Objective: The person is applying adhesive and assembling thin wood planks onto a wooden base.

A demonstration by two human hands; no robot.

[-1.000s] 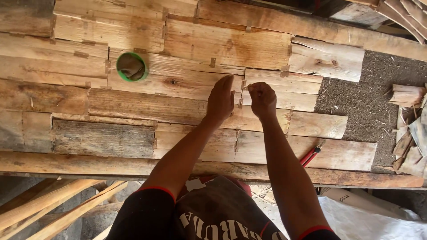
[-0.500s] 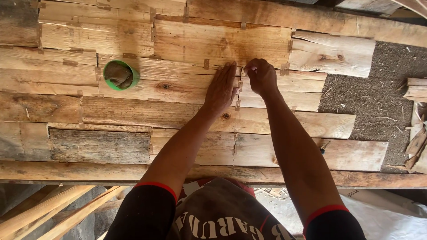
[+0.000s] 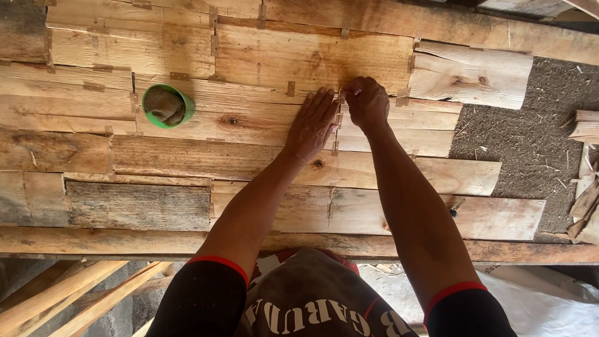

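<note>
A: Reporting hand positions. What am I seeing on the bench [image 3: 374,31]?

B: I am seeing the left hand [image 3: 314,125] lying flat, fingers [image 3: 324,103] spread narrowly and pressing on the pale wooden boards [image 3: 262,118], holding nothing. The right hand [image 3: 367,102] is curling just beside it, fingertips pinched at the seam [image 3: 340,109] between two boards; whether they are gripping something small, I cannot tell.

A: And the surroundings?

B: A green cup [image 3: 167,106] is standing on the boards, well apart to the left of both hands. Small metal strips [image 3: 290,88] are bridging several joints. Sawdust [image 3: 530,137] is covering the surface to the right.
</note>
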